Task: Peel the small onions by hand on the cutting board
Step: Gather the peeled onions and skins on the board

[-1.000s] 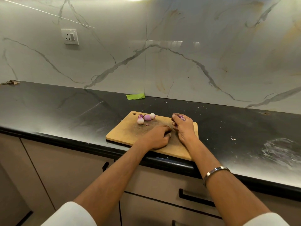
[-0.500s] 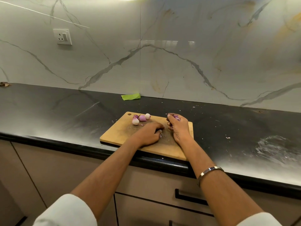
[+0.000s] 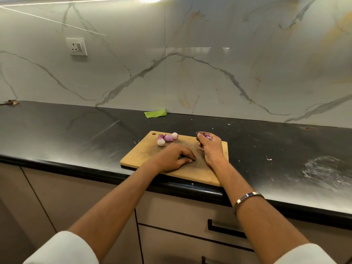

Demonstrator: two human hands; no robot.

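Note:
A wooden cutting board (image 3: 139, 153) lies at the front edge of the black counter. Several small peeled onions (image 3: 168, 138), pale and purple, sit together near its far left corner. My right hand (image 3: 210, 147) is raised over the board's far right part, its fingers curled round purple onion pieces (image 3: 207, 136). My left hand (image 3: 174, 158) rests knuckles up on the middle of the board with its fingers bent under; whether it holds anything is hidden.
The black counter (image 3: 66, 134) runs along a marble wall with a socket (image 3: 77, 47). A green scrap (image 3: 155, 113) lies at the wall behind the board. Bits of peel are scattered to the right (image 3: 269, 159). Drawers with dark handles (image 3: 224, 228) are below.
My left hand has slid a little back toward the board's near edge. My right hand keeps hold of the onion pieces in the same place.

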